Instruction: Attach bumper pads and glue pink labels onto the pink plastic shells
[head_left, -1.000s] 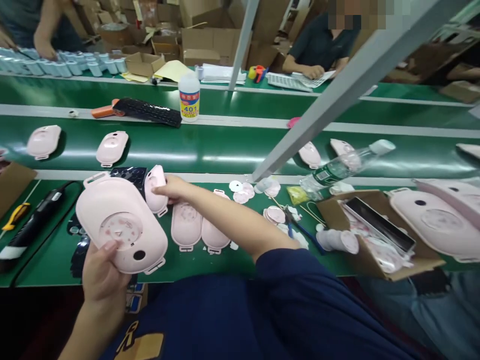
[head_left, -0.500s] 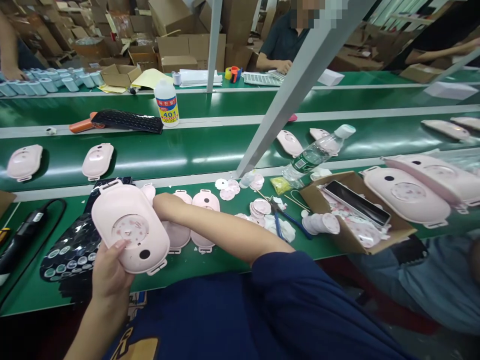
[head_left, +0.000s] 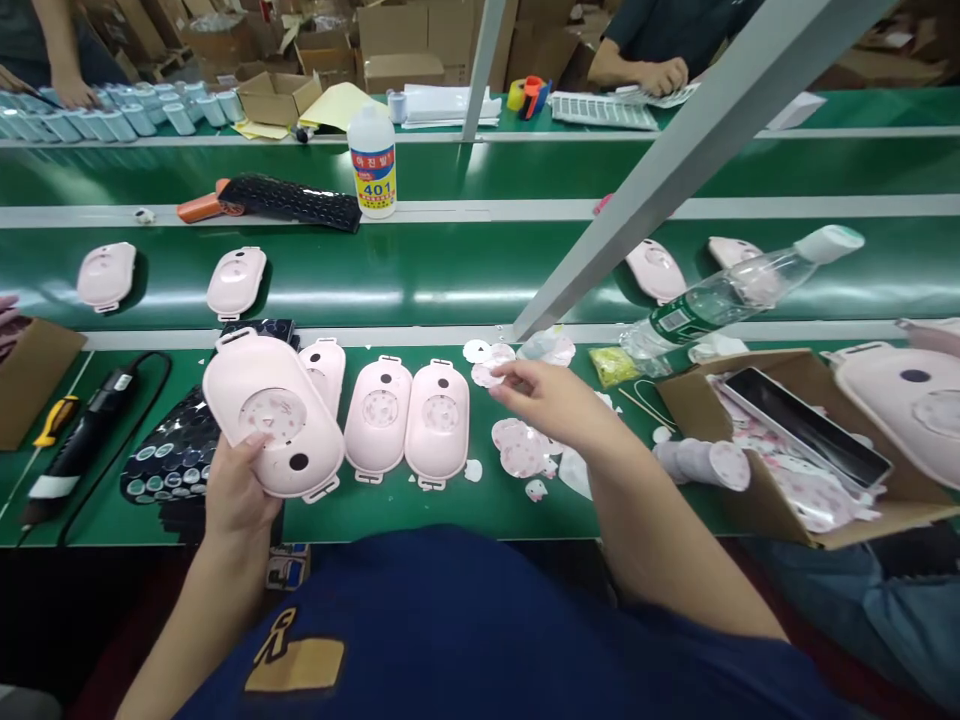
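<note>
One box point(head_left: 690, 408) holds a dark slab point(head_left: 810, 425) over patterned pieces point(head_left: 814, 500). The left hand point(head_left: 241, 482) grips a pink case point(head_left: 274, 412); the right hand point(head_left: 555, 400) touches discs point(head_left: 486, 374), grasp unclear.

The case point(head_left: 274, 415) is pale pink, an oblong shell with rounded corners and a slotted tab at each end. A round, pink-patterned inset bearing a small triangle sits at its middle, and a black dot lies toward its near end. Gripped at its near left edge by the left hand point(head_left: 238, 490), it is held above the tabletop point(head_left: 420, 515), face up, its far end slanting left.

The discs point(head_left: 486, 374) are thin and round, some pink-patterned, one whiter with a dark triangle. They lie flat, overlapping, at the right hand's point(head_left: 551, 395) fingertips; whether one is pinched cannot be told.
</note>
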